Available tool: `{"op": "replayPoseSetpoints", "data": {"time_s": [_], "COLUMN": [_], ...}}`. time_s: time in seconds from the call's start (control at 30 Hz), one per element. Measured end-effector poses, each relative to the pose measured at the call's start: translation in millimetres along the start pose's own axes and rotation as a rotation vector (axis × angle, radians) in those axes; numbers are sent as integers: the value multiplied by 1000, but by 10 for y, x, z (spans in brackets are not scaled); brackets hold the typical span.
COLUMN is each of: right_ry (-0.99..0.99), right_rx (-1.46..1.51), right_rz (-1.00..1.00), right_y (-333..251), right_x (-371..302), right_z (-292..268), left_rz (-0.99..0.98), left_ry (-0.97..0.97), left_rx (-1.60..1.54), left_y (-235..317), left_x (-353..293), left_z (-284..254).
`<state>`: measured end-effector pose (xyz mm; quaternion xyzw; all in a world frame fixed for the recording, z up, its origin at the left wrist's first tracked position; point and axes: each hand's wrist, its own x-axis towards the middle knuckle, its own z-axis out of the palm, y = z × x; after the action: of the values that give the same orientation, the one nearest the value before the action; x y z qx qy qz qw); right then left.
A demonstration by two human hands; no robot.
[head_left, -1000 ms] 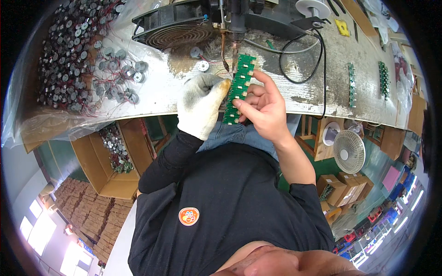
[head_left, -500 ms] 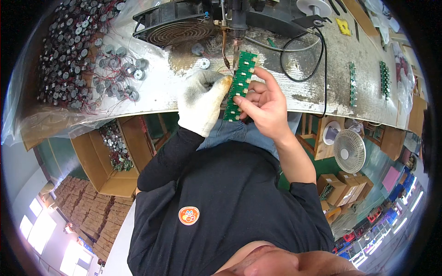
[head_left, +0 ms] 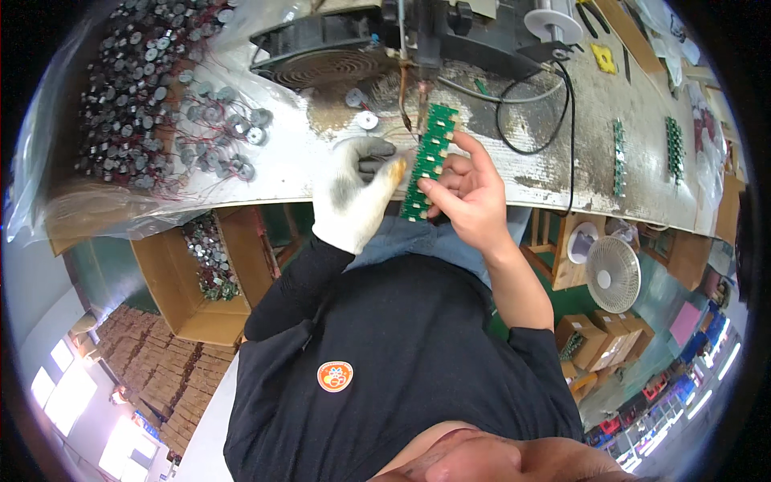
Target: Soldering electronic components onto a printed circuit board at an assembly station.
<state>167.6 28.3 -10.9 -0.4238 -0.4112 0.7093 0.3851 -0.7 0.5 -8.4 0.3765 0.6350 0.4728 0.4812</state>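
My right hand (head_left: 474, 189) is bare and grips a long green circuit board strip (head_left: 434, 153) between thumb and fingers, above the table's near edge. Small pale connectors line the strip. Beside its left edge is my left hand (head_left: 353, 185), in a white glove with a stained thumb tip. Its thumb and curled fingers stand apart, and I see nothing between them. Just beyond the strip, a thin copper-coloured tube (head_left: 405, 100) points down from a soldering machine (head_left: 430, 48). A small round motor (head_left: 367, 120) with thin wires lies beyond the left hand.
Many wired motors (head_left: 128, 104) heap at the left, with loose ones (head_left: 213, 149) nearer. A black fan (head_left: 321, 64) stands at the back. Right are a black cable (head_left: 572, 145), a solder spool (head_left: 554, 26) and more board strips (head_left: 619, 157). An open carton (head_left: 161, 273) sits below.
My left thumb and fingers have parted and drawn back from the board strip. The right hand still holds the strip, slightly lower in view; the whole view has shifted a little.
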Motion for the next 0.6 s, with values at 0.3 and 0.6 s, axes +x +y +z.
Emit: {"op": "replayPoseSetpoints", "data": {"time_s": [0.3,0.6], "right_ry": [48,-8], "right_rx": [11,19], "right_rz": [-31,-50], "right_y": [35,57], "right_x": [6,41], "right_z": [-89,-91], "left_rz": [179,114], "left_ry": [582,439], "left_rx": [796,1182], "left_y": [86,202], "left_x": [79,350], "left_z": [-795,-907]}}
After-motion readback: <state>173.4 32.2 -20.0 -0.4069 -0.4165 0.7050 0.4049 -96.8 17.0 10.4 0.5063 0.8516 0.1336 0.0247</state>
